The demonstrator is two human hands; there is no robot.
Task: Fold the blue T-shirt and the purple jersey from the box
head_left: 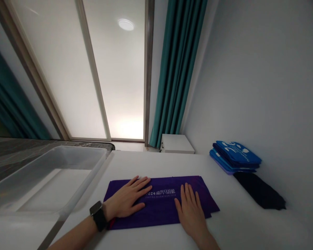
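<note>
A purple folded cloth item [161,210], perhaps a shirt, lies flat on the white table before me, with white "2024" and marathon lettering across it. On its left part rests my left hand [130,198], fingers spread and palm down; a dark watch is on that wrist. My right hand [191,210] presses flat on the right part, fingers stretched out. At the cloth's right end the layers are uneven, with a corner sticking out. Some of the lettering's left end is hidden by the left fingertips.
A clear plastic bin [94,175] stands at the left. On the right, by the wall, are a stack of folded blue cloth items [237,156] and a black cloth piece [261,191]. Beyond the white table [135,163] are a small white cabinet [177,143] and teal curtains [178,69].
</note>
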